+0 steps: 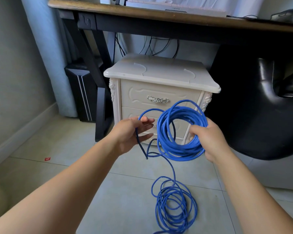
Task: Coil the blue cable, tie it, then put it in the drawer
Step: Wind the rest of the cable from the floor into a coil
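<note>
Mid-coil, nothing tied yet. R hand point(208, 137) has its grip curled tight round the right side of the coil point(179, 152) of blue cable point(173, 168), many turns bunched, held upright in front of the nightstand point(159, 73). L hand point(132, 132) grip is loose: fingers mostly straight, one strand running through the crook betw thumb and forefinger, a guide more than a pinch. From there the strand drops, kinks, and runs down to the slack pile point(161, 208) on the floor point(125, 183), approx a third to half of the cable left to wind, judging by pile size.

Top drawer point(157, 93) is closed; the lower one is partly hidden behind hands and coil. No tie or strap visible anywhere in view.

Risks from here:
- Slack pile loops overlap each other → pulling up fast prob drags a knot or whole tangle into the coil.
- Kink below L hand could get wound in → twisted, lumpy turn.
- One top turn stands proud of the bundle; if R grip eases, turns could spring loose and the coil fans out.
- L grip that loose → strand may slip out mid-wrap.
- Both hands busy, drawer shut → opening it means letting go w/ one hand; untied coil would likely unravel.
</note>
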The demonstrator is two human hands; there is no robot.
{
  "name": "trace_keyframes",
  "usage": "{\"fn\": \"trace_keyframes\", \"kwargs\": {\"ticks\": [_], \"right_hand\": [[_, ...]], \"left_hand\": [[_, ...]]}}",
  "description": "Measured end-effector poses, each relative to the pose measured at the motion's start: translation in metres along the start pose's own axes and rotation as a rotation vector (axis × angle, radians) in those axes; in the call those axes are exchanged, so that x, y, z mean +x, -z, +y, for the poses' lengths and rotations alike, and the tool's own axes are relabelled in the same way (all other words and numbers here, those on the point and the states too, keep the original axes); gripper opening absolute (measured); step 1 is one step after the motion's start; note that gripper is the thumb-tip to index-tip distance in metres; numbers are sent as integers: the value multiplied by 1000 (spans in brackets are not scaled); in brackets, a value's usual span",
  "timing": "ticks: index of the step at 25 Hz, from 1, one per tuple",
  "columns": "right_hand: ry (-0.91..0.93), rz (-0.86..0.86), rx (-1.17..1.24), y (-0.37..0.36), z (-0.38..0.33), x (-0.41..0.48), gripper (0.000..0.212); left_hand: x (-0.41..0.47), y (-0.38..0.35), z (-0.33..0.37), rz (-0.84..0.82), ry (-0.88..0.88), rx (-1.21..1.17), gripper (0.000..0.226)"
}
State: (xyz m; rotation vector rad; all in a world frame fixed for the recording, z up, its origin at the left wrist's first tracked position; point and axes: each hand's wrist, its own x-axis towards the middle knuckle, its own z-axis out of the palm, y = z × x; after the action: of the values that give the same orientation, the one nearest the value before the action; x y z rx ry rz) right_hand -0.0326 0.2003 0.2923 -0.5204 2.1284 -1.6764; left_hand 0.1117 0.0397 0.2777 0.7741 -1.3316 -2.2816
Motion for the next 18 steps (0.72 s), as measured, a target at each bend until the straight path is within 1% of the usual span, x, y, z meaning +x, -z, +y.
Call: {"fn": "trace_keyframes", "kwargs": {"ticks": [2,3,5,7,9,12,13,14,15,16,18], "right_hand": [[92,-12,-222,-9,5,-3,20],[103,-31,-296,-14,9,-4,20],[100,-50,-376,-21,14,-4,21],[91,-20,-404,-23,15,-2,18],[88,14,-405,-22,14,1,14],[77,19,-440,-21,16,1,9],[71,15,-453,-21,16,1,8],[64,15,-468,-21,16,0,8],[58,20,-485,-21,16,0,9],[55,29,-498,-20,14,0,10],[52,39,-490,-20,11,0,12]], "left_hand": [[-1,0,0,-61,-42,35,30],[-3,-3,0,-86,-58,95,28],[-8,-10,-2,-115,-87,226,26],[-14,-16,-1,-126,-124,294,27],[-16,-19,0,-92,-153,278,28],[-12,-16,-1,59,-142,147,18],[-11,-15,0,65,-137,129,12],[-11,-16,1,40,-142,130,13],[-12,-18,2,-9,-153,153,19],[-15,-21,2,-72,-177,218,24],[-20,-26,0,-175,-248,474,30]]}}
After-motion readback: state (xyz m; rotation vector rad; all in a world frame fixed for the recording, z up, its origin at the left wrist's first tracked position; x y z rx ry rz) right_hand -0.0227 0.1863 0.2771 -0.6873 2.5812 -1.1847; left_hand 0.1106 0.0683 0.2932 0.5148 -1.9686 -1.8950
